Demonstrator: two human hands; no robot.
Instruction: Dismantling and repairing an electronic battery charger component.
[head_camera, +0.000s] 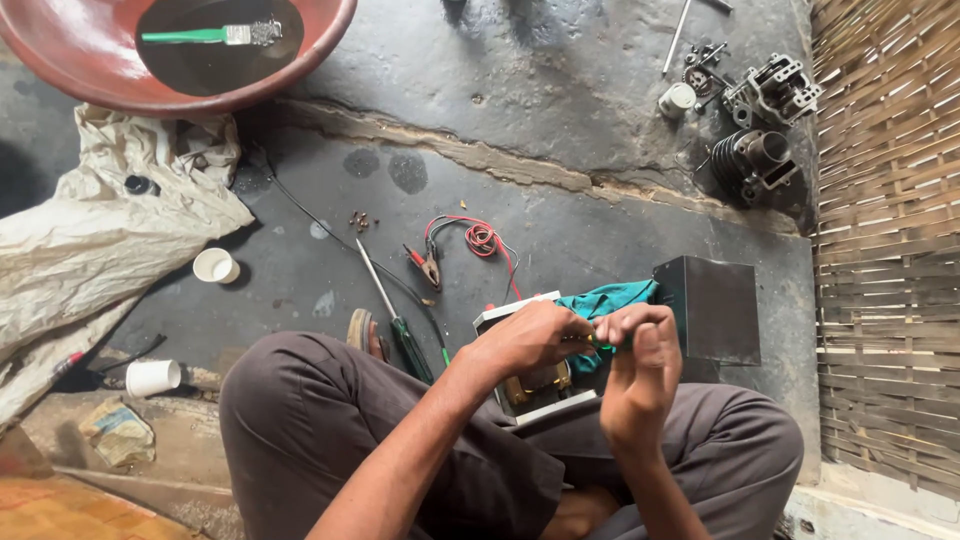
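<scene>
Transformer unit (530, 385) sits on the floor between the person's knees, beside a teal cloth (605, 298) and a black cover (715, 305). Left hand (530, 338) rests on it; right hand (640, 345) seemingly pinches a small green piece.

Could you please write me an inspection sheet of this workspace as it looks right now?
Surface: dark, stained concrete floor with a crack running across it.
Job's things: opened white-framed device between the knees, teal cloth on it, dark metal cover beside it.
Clutter: long green-handled screwdriver, two white cups, crumpled pale sheet, red basin holding a green-handled brush, engine parts far right.
Grippers: left hand and right hand meet over the device, pinching something small and green; what it is cannot be told.
Cables: red and black leads with clips; thin black wire.
Surroundings: woven bamboo wall on the right.
</scene>
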